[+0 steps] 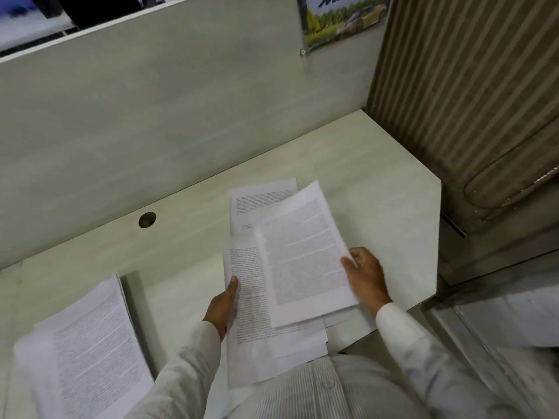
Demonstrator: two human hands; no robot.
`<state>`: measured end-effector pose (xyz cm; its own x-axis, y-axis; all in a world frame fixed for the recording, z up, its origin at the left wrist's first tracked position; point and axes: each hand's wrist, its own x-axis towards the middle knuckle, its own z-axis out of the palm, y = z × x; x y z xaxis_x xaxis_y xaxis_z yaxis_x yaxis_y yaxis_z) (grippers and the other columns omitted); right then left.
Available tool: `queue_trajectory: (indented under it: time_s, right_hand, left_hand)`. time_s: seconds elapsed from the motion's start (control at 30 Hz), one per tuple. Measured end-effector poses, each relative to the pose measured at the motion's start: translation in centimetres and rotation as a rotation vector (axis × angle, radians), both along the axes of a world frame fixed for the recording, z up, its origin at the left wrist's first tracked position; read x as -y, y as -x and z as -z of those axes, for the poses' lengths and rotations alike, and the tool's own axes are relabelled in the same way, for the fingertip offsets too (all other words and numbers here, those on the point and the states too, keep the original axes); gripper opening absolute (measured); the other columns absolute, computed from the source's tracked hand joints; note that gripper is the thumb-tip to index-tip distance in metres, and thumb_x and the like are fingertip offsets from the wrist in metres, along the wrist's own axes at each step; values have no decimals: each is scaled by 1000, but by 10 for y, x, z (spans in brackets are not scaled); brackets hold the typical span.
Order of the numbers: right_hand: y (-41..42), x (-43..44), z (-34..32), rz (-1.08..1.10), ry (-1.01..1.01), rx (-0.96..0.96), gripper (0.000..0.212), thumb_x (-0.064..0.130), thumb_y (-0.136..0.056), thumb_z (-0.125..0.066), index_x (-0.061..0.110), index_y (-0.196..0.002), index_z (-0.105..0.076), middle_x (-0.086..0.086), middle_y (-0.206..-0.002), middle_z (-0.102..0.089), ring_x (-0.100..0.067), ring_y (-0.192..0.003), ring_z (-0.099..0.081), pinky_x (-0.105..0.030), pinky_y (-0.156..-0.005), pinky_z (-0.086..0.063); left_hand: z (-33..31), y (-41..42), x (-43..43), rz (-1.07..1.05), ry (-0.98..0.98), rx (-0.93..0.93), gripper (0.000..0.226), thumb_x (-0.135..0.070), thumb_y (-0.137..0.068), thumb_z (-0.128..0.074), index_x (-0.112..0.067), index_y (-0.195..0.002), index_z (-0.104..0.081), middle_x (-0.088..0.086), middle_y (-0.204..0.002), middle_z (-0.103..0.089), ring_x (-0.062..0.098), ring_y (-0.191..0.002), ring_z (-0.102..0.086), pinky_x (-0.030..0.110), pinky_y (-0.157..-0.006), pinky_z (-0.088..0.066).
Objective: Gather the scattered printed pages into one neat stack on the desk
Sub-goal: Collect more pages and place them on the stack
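Two groups of printed pages lie on the desk [378,189]: a squared stack [90,343] at near left and loose sheets [296,267], overlapping askew, at near centre. On these the left hand [222,306] grips the left edge, thumb on top; the right hand [366,276] pinches the top sheet's right edge. Paper is judged light, limp and apt to slide; opposite edges give the best hold. Fingers beneath are hidden, print is blurred, and the sheet count is indeterminate.

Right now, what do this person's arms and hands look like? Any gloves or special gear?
No gear. The left hand and right hand are bare, no gloves; no ring or watch shows. The left sleeve and right sleeve are long and white, ending in plain cuffs at the wrists, part of a finely striped white button-front shirt.
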<state>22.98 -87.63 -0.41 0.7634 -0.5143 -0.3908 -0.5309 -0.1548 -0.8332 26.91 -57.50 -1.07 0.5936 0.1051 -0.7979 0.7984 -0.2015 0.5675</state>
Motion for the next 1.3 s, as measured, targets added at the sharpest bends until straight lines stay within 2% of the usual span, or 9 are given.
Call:
queue_trajectory:
  time_s: [0.1,0.23,0.4,0.6,0.73,0.9,1.0,1.17,1.3]
  right_hand:
    - [9,-23,9,-189,28,-121,15,21,-94,-62,20,-108,-56,0,-107,-68,-10,-83,-62,-18,-64,-48]
    - [11,-28,16,-481,139,-313,45,35,-91,-63,22,-129,-45,-2,-111,-66,-18,-97,-63,-30,-82,-52]
    - [-7,-11,13,-453,400,-258,50,39,-94,-59,13,-135,-47,-8,-137,-49,-28,-122,-53,-36,-97,-47]
    - [-20,-23,11,-663,504,-330,51,45,-96,-53,9,-131,-45,-11,-134,-44,-30,-125,-47,-39,-98,-46]
    - [-13,-40,16,-801,408,-311,51,50,-92,-54,17,-130,-48,-7,-125,-47,-26,-118,-53,-40,-98,-48]
    - [-19,-35,14,-722,297,-288,51,46,-92,-58,15,-131,-51,-2,-122,-51,-18,-107,-55,-31,-93,-46]
    - [-28,-29,9,-654,227,-279,57,44,-91,-61,14,-137,-46,-2,-124,-53,-15,-105,-54,-26,-90,-43]
    - [-55,-27,-9,-484,-16,-232,66,54,-88,-63,16,-138,-44,-2,-126,-61,-20,-108,-62,-36,-96,-51]
    - [-90,-30,-30,-279,-375,-63,50,53,-88,-65,12,-116,-58,-12,-105,-73,-27,-83,-72,-47,-74,-62]
  left_hand:
    - [-2,-1,1,-33,52,-17,70,-74,-85,-47,-14,-117,-63,8,-112,-69,29,-105,-65,42,-100,-49]
    - [0,0,2,-46,61,14,72,-66,-87,-53,-8,-130,-58,12,-122,-64,32,-112,-61,45,-105,-46]
    - [0,-1,6,-33,54,68,60,-41,-88,-69,-1,-132,-58,14,-119,-67,30,-105,-64,38,-96,-49]
    - [0,-6,15,-11,100,77,41,-36,-89,-70,-7,-117,-64,11,-106,-72,29,-95,-69,39,-88,-54]
    - [0,-10,20,13,107,108,31,-21,-89,-72,-2,-113,-67,14,-103,-74,33,-92,-71,37,-80,-56]
    - [-9,-15,12,40,10,218,25,-10,-92,-66,-1,-115,-67,14,-102,-73,28,-85,-69,32,-75,-54]
    - [-23,-17,3,30,4,268,18,-11,-93,-65,-8,-110,-67,11,-104,-72,28,-93,-69,34,-83,-54]
    - [-49,-17,-20,46,28,318,11,-17,-91,-69,-14,-101,-71,4,-97,-76,27,-94,-71,33,-81,-56]
    - [-72,-14,-33,118,47,338,10,-17,-92,-68,-16,-100,-72,-8,-87,-78,14,-87,-73,16,-64,-53]
